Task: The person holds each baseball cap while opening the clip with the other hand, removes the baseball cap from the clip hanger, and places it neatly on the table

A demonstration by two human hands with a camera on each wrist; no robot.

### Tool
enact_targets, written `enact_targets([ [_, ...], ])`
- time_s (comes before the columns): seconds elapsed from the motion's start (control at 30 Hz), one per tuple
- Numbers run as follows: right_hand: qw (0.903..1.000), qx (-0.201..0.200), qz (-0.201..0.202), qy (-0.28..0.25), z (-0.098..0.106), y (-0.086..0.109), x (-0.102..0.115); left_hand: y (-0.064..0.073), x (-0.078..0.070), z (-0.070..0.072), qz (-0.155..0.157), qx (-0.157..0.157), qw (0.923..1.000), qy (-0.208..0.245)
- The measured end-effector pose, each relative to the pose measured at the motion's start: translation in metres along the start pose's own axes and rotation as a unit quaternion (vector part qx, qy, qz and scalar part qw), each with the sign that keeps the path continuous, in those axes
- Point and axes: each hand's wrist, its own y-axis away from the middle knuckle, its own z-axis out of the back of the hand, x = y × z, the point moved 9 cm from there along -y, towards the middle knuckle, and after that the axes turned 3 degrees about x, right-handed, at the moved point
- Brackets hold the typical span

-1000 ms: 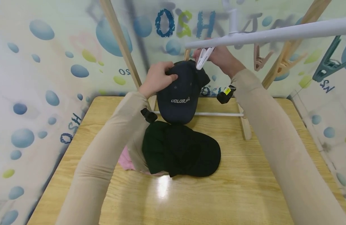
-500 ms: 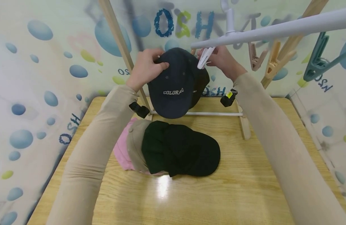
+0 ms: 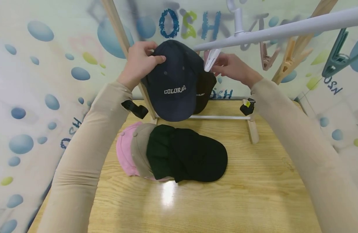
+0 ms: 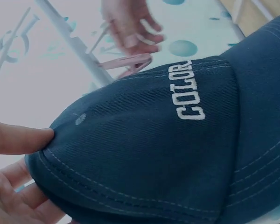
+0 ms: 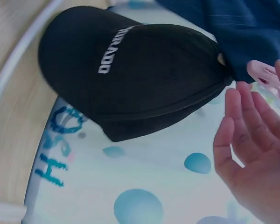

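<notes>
My left hand pinches the crown of a navy cap lettered COLORADO, thumb in front and fingers behind, as the left wrist view confirms. Behind it a black cap with white lettering hangs, brim down, partly covered in the head view. My right hand is at the rack's bar beside a white clothespin. In the right wrist view its fingers are loosely extended, close to a pink clothespin; whether the thumb touches that clothespin is unclear.
Overlapping caps lie on the wooden table: pink, beige, dark green and black. A white bar crosses overhead with more clothespins, including a teal one. Wooden rack legs stand behind.
My left hand has lifted the navy cap up and to the left, showing more of the black cap behind. My right hand has shifted slightly right.
</notes>
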Motion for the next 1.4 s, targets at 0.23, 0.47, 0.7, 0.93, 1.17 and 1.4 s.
enact_targets([
  [0.23, 0.9943, 0.072, -0.029, 0.073, -0.025, 0.019, -0.018, 0.008, -0.011, 0.013, 0.009, -0.007, 0.9999, 0.012],
  [0.47, 0.9918, 0.090, -0.033, 0.085, -0.033, 0.035, -0.035, 0.015, -0.021, 0.013, 0.003, 0.003, 0.9999, 0.011],
  [0.7, 0.9892, 0.096, -0.018, 0.109, -0.037, 0.049, -0.034, 0.019, -0.018, -0.005, 0.028, 0.042, 0.9980, 0.037],
  [0.93, 0.9789, 0.116, 0.041, 0.163, -0.052, 0.067, -0.018, 0.026, -0.017, -0.023, 0.038, 0.080, 0.9911, 0.100],
  [1.17, 0.9675, 0.136, 0.071, 0.201, -0.062, 0.091, -0.011, 0.038, -0.020, -0.054, 0.054, 0.141, 0.9813, 0.119],
  [1.4, 0.9637, 0.149, 0.067, 0.211, -0.066, 0.106, -0.015, 0.054, -0.016, -0.088, 0.057, 0.182, 0.9671, 0.169],
])
